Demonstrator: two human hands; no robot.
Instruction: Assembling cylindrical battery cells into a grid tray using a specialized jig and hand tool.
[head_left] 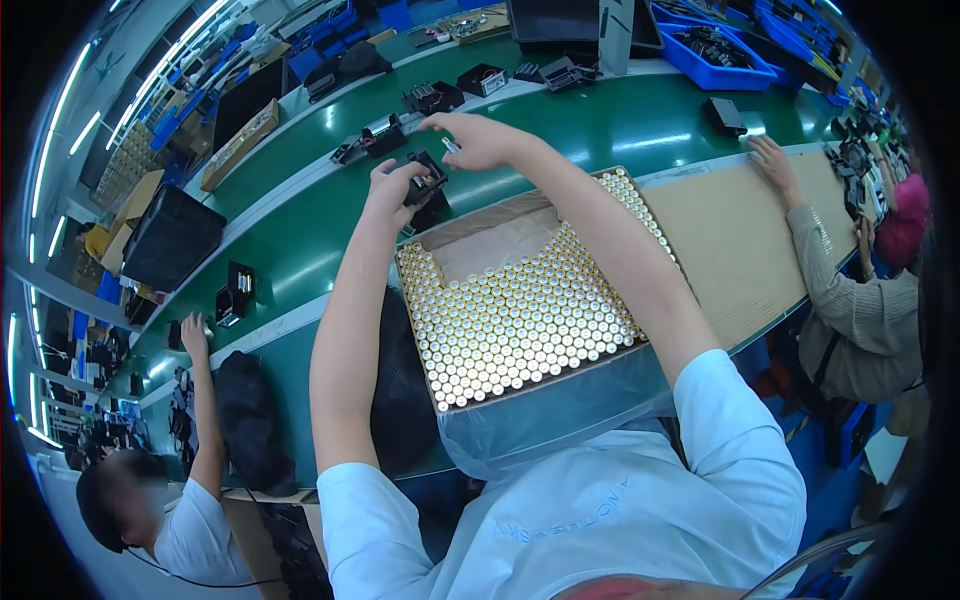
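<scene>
My left hand grips a small black plastic case, tilted, with its open side partly showing. Just to the right of it, my right hand pinches a small silvery cylindrical battery between thumb and fingers, held apart from the case. Below my hands, nearer to me, lies a shallow cardboard box packed with upright batteries in tight rows. Its far part shows bare brown lining. My right forearm passes over the box's right side.
A green conveyor belt curves past, carrying several black cases. A blue bin of black parts stands far right. Brown cardboard lies right of the box. One co-worker's hand is left, another's right.
</scene>
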